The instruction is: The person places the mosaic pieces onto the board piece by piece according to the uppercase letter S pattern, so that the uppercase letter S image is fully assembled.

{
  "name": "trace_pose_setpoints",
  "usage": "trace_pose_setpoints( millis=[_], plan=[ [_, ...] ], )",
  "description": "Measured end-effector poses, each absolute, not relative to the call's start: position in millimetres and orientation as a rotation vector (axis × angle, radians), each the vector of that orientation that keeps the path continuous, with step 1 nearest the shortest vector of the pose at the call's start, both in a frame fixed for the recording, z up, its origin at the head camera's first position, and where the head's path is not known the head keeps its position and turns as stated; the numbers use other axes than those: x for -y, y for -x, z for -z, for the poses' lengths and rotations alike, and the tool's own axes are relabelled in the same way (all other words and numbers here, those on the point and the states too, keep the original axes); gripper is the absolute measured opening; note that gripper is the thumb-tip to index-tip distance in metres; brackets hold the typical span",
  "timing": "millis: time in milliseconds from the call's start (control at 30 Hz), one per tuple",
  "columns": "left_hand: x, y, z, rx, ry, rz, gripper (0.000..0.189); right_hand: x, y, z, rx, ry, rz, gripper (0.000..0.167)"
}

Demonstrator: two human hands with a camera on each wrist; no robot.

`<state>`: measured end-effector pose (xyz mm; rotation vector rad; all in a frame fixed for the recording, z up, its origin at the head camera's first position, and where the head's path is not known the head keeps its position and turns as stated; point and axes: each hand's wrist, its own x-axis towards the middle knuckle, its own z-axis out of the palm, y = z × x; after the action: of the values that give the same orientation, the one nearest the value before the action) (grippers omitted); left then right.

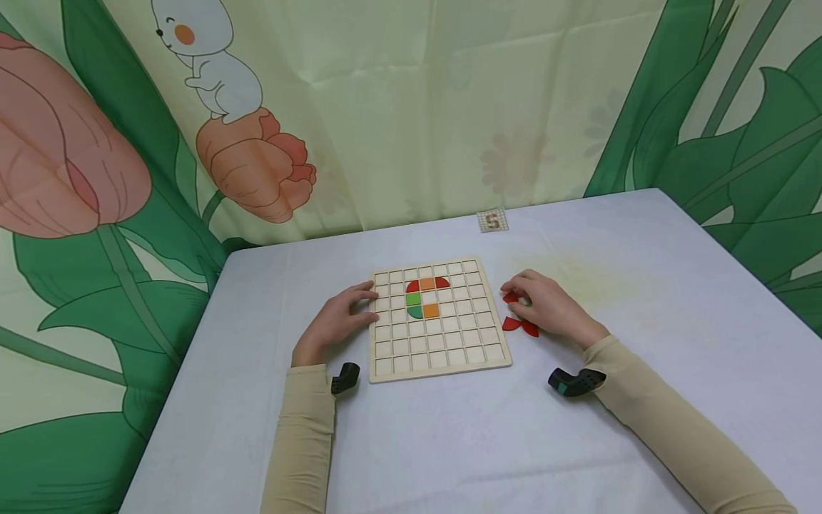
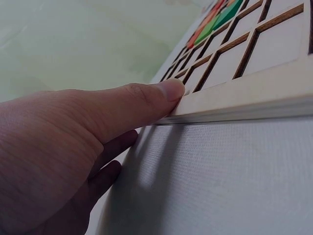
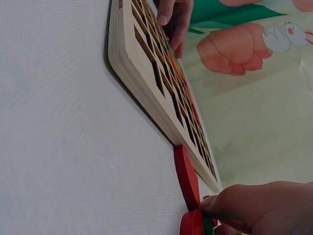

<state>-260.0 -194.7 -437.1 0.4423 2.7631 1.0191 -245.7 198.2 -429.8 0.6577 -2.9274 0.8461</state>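
Observation:
A wooden grid board (image 1: 443,357) lies on the table, with several red, orange and green pieces set in its upper middle cells, among them an orange square (image 1: 431,310). My left hand (image 1: 340,314) is at the board's left side, its thumb (image 2: 171,89) resting on the rim and its fingers loosely extended. Right of the board, my right hand (image 1: 542,300) reaches over loose red pieces with rounded edges. One red piece (image 1: 510,296) shows between its thumb and forefinger; I cannot tell whether they pinch it. A green piece (image 3: 209,226) shows under the right thumb.
More red pieces (image 1: 529,328) lie just below the right hand, one close to the board's edge. A small card with a grid pattern (image 1: 493,220) lies at the table's back edge. A printed curtain (image 1: 411,107) hangs behind the white-covered table (image 1: 449,442).

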Motion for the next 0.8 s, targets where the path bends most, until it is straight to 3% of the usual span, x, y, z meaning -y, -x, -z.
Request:
trace_pose_setpoints(
  millis=[800],
  plan=[
    [194.7, 258.7, 435.0, -2.763, -0.441, -1.019, 0.049, -189.6, 242.6, 426.0, 2.900, -0.632, -0.915, 0.027]
  ],
)
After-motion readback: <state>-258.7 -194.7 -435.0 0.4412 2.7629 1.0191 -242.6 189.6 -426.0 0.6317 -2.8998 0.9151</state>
